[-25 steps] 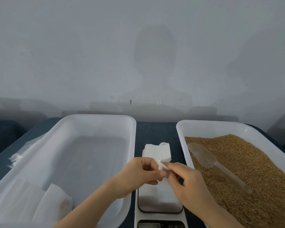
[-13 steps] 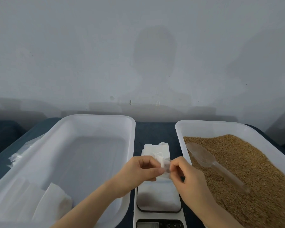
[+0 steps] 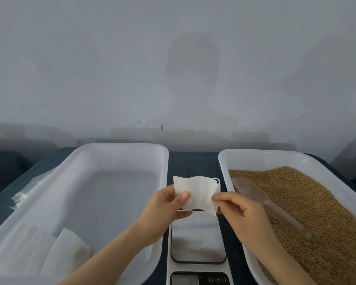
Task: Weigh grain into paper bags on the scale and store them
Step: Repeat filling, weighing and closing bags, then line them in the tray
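One white paper bag (image 3: 195,194) hangs above the far end of the single scale (image 3: 197,243), its left edge pinched by the left hand (image 3: 167,210) and its right edge by the right hand (image 3: 240,212), the scale lying between one left tray (image 3: 119,146) and one right tray (image 3: 255,153) holding grain (image 3: 308,202) and one scoop (image 3: 261,200).

Soft, cool, rather dim indoor light, slightly hazy throughout.

Comes from behind the camera and throws a faint head-and-shoulders shadow at the centre of the wall (image 3: 70,58), with weaker, blurred shadows at upper right and along the wall's base. Keeps glare to a pale, cloudy reflection on the scale (image 3: 197,239) plate at lower centre. Washes the paper bag (image 3: 195,192) and the left tray (image 3: 119,145) nearly to flat white. Holds the grain (image 3: 317,202) sharp at mid right, smears it toward the lower right corner. Bows tray rims near the left and right frame edges.
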`<state>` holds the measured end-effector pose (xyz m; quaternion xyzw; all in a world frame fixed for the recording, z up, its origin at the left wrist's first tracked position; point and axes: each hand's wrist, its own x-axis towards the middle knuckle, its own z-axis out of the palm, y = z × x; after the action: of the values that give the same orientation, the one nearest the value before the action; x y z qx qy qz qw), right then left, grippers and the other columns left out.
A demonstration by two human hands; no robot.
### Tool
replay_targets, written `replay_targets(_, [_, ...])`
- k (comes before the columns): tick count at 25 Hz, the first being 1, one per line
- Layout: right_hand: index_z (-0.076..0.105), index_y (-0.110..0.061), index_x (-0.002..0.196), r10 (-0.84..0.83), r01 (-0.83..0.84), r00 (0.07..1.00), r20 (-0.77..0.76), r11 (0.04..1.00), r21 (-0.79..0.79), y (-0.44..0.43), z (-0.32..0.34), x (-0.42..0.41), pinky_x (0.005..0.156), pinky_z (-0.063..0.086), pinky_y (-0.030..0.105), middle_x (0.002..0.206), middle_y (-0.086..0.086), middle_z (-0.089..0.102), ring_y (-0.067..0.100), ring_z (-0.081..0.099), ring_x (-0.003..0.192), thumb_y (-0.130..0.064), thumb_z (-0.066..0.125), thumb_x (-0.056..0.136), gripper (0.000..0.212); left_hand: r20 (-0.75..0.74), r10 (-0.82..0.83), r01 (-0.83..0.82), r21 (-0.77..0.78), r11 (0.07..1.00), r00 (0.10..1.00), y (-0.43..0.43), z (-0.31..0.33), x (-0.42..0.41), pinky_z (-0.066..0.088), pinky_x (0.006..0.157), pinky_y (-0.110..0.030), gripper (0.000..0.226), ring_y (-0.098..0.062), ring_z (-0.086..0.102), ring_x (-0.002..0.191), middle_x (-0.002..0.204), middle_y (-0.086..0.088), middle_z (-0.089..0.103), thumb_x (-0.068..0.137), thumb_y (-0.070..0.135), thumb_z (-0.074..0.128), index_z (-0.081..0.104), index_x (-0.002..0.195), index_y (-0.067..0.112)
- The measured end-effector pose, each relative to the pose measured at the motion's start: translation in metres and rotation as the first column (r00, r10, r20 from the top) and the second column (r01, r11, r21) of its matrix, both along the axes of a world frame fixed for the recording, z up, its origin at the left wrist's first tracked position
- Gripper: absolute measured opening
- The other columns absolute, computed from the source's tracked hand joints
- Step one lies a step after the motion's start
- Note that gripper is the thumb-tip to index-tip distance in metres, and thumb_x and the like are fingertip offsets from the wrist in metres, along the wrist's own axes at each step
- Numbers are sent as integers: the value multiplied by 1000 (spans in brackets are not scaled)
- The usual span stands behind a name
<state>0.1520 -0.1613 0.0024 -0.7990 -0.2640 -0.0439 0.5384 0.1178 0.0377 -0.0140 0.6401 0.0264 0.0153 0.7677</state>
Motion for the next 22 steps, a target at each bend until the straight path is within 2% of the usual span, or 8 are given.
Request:
replay_targets(2, [68,-34,92,14,-13,996,-90,1000,12,0,2,1,65,48,8,83,-19,70,1,67,74,-12,61,89,24,20,3,-3,27,1000,1000,0,0,-1,55,76,-25,37,-20,68,99,106,-3,72,82,33,60,65,113,13])
replay_targets(8, [71,-34,93,-44,45,972,-233,999,-1,0,2,6,63,47,6,81,-21,71,-4,67,76,-19,66,85,17,75,-10,0,130,992,997,-3,-1,-4,56,83,-31,35,-20,68,101,105,-2,72,84,37,57,69,109,14])
replay_targets(10, [71,-35,90,-43,40,968,-247,999,-18,-1,3,6,63,49,10,81,-20,72,-3,67,76,-17,66,85,19,100,-13,-3,153,988,995,-4,0,-5,55,85,-31,30,-20,68,100,104,-2,73,84,35,60,71,105,17])
replay_targets(13, [72,-35,93,-9,1,967,-256,1000,-31,-2,3,5,73,49,18,87,-16,71,0,65,83,-19,61,89,20,124,-9,-17,202,979,992,-6,2,-6,54,81,-25,32,-16,68,98,103,2,73,80,36,64,71,106,20])
replay_targets(16, [74,-36,94,48,-49,957,-286,999,3,-1,6,3,81,49,24,95,-15,70,1,64,90,-21,61,89,20,138,-10,-19,205,979,990,-5,1,-5,54,85,-30,36,-19,67,100,105,0,72,79,35,66,70,109,17])
replay_targets(19, [74,-43,87,61,-41,937,-344,997,62,-2,10,3,74,45,19,94,-16,71,-3,64,89,-28,68,83,17,164,-21,-12,201,980,986,-5,1,-6,53,84,-26,30,-20,68,100,104,-2,73,75,34,70,74,101,20])
replay_targets(22, [76,-36,79,43,-20,907,-419,998,58,-3,8,7,69,44,13,91,-14,72,-5,64,84,-25,70,82,13,165,10,-46,214,976,986,-4,2,-6,53,82,-25,33,-18,69,97,100,0,74,72,44,70,76,97,22])
